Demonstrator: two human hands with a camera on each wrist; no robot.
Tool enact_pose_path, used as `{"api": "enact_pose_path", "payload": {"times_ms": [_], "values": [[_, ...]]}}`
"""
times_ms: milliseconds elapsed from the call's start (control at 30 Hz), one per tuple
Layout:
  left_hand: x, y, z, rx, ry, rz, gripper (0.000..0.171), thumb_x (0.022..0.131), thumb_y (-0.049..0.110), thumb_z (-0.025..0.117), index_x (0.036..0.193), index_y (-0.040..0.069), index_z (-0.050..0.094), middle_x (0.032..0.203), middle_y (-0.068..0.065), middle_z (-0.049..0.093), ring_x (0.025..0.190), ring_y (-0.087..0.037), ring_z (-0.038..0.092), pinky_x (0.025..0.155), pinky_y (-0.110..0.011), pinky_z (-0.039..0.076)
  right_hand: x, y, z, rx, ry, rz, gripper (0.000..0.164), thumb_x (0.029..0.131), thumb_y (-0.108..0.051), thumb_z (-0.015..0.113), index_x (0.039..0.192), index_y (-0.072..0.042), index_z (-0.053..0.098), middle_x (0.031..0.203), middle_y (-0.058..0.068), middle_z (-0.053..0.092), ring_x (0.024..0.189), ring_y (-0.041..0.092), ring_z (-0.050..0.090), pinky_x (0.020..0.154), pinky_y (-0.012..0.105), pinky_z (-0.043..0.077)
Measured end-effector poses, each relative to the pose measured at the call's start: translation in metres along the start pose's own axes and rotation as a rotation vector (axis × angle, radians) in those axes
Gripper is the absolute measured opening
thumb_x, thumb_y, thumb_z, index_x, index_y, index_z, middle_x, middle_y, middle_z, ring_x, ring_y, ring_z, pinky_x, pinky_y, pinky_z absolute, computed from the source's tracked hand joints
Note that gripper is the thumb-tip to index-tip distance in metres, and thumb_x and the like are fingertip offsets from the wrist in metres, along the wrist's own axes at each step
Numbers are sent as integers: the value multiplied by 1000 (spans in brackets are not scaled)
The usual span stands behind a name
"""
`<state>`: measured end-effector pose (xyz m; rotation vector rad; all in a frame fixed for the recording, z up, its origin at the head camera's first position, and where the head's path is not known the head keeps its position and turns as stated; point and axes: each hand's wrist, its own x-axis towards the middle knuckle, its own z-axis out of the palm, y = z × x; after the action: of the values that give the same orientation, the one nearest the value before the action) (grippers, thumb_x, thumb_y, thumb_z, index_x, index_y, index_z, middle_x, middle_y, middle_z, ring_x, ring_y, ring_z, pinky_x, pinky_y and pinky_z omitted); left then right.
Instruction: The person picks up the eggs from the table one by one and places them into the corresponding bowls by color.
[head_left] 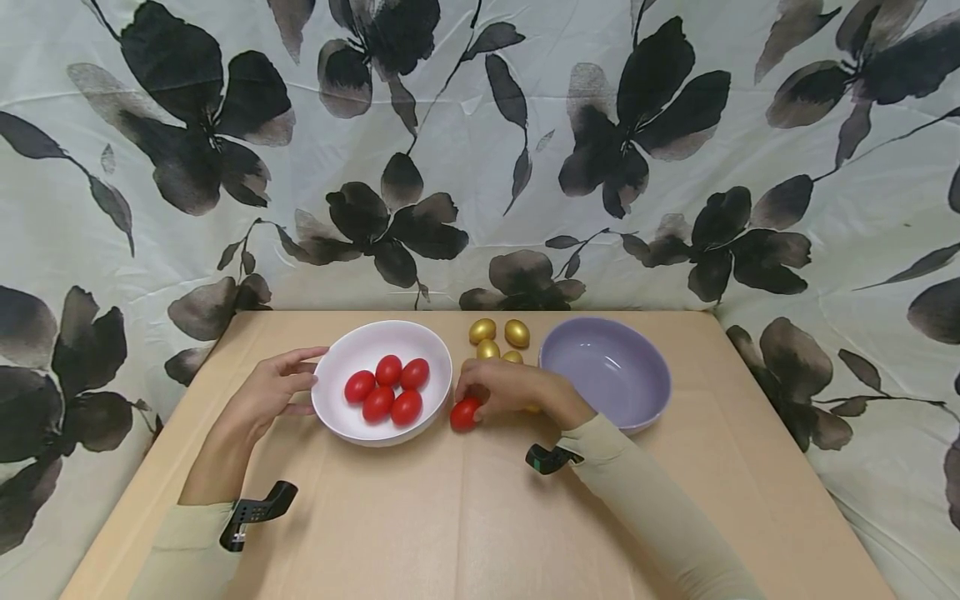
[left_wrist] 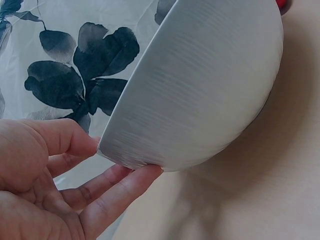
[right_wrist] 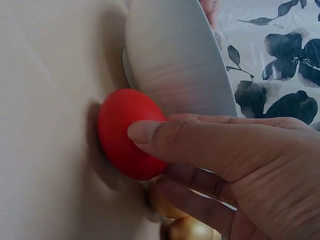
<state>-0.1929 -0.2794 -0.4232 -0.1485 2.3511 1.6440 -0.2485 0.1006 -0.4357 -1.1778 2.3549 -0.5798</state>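
Note:
My right hand (head_left: pixel 506 390) pinches a red egg (right_wrist: pixel 129 132) between thumb and fingers, low over the table just right of the white bowl (head_left: pixel 330 408). Several more red eggs (head_left: pixel 378 405) lie together inside that bowl. On the bowl's left side, my left hand (head_left: pixel 273 385) touches the rim and outer wall with its fingertips, as the left wrist view shows. Golden eggs (head_left: pixel 517 333) are grouped behind my right hand, which partly hides them.
A purple bowl (head_left: pixel 600 358) stands to the right of the golden eggs, and my right forearm passes over its near edge. Bare wooden table (head_left: pixel 405 525) shows in front of both bowls. Floral cloth (head_left: pixel 480 125) hangs behind and beside the table.

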Motion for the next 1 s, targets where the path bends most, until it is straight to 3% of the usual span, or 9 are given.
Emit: {"api": "enact_pose_path", "payload": {"times_ms": [400,633,1000], "values": [[-1,1,0,10,2,6,57,101,8,52,157,10,39,148,-30,45,112,-28,63,80,-44,63,-3,-2,4,-27,-20,-29,35,85,-14,83,118,-18,73,107,-8,60,101,8,58,91,18,52],[-1,0,-1,3,0,11,57,101,7,51,157,10,39,148,-30,45,109,-24,64,80,-44,63,-2,-3,6,-11,-51,0,38,85,-16,83,121,-21,71,110,-11,62,104,6,58,93,19,52],[0,0,0,-1,-4,8,56,101,7,52,156,9,40,147,-30,46,106,-23,65,80,-44,63,-3,-2,7,-9,-46,-29,39,85,-16,83,122,-19,70,111,-10,63,104,6,58,94,20,52]]}}
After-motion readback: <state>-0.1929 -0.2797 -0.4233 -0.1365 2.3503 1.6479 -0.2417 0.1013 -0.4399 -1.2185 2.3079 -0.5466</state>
